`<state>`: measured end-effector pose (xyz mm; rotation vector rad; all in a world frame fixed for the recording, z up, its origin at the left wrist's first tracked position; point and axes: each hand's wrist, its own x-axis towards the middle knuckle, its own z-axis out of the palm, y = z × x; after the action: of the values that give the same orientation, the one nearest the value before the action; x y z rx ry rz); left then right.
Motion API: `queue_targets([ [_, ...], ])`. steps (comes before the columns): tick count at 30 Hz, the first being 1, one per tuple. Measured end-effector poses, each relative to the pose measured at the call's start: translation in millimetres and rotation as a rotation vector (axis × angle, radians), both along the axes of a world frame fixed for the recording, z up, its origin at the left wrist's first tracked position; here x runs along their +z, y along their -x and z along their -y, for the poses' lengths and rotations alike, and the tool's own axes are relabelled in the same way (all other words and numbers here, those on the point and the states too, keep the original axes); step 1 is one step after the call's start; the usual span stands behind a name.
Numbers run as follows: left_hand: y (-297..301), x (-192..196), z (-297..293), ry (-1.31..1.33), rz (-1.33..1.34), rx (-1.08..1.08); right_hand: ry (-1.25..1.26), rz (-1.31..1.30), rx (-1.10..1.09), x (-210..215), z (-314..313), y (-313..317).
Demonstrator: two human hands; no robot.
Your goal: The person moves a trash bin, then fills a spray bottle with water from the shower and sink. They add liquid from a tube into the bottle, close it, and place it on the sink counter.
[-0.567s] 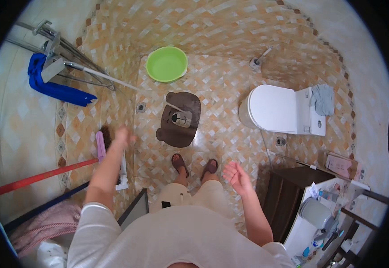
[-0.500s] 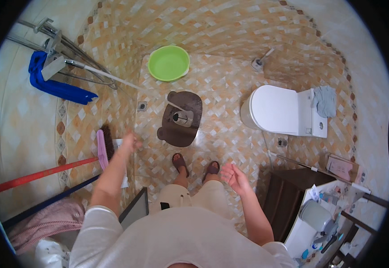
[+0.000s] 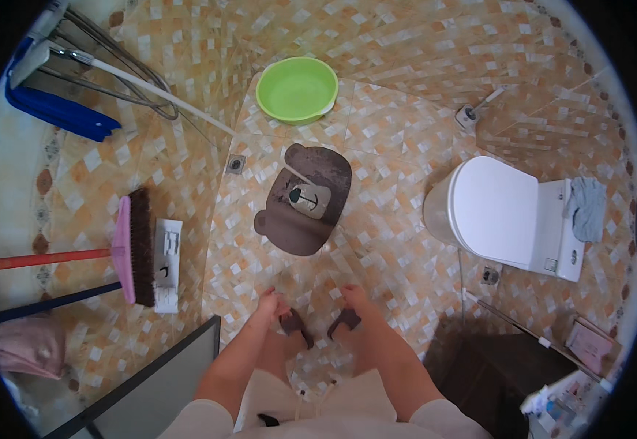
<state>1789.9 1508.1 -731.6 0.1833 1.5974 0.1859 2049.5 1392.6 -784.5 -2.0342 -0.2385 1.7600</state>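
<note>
Both of my hands hang in front of my legs, above my dark slippers, and hold nothing that I can see. My left hand is loosely open with its fingers bent a little. My right hand is also loosely bent, its fingers partly hidden by the back of the hand. Ahead of them on the tiled floor lies a brown bear-shaped mat. A light green basin stands beyond it against the wall.
A white toilet with a grey cloth on its tank is at the right. A toilet brush stands farther back. On the left are a pink broom, a blue squeegee and a grey panel. A dark cabinet is near right.
My hands have come inward from either side to in front of my legs. The view has shifted, with the broom and the grey panel now showing more fully.
</note>
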Motion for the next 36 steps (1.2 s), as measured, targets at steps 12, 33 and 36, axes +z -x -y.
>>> queue_targets([
  [12,-0.4,-396.1,-57.9,-0.167,-0.119,0.285,-0.091,-0.240,-0.102,-251.9,-61.5,15.9],
  [33,-3.4,-115.3,-94.1,-0.681,0.185,0.143,-0.064,-0.415,-0.726,-311.7,-144.1,-13.9],
  [36,14.9,-38.8,-78.8,-0.697,0.225,0.003,-0.253,-0.782,-0.803,-327.3,-142.7,-3.7],
])
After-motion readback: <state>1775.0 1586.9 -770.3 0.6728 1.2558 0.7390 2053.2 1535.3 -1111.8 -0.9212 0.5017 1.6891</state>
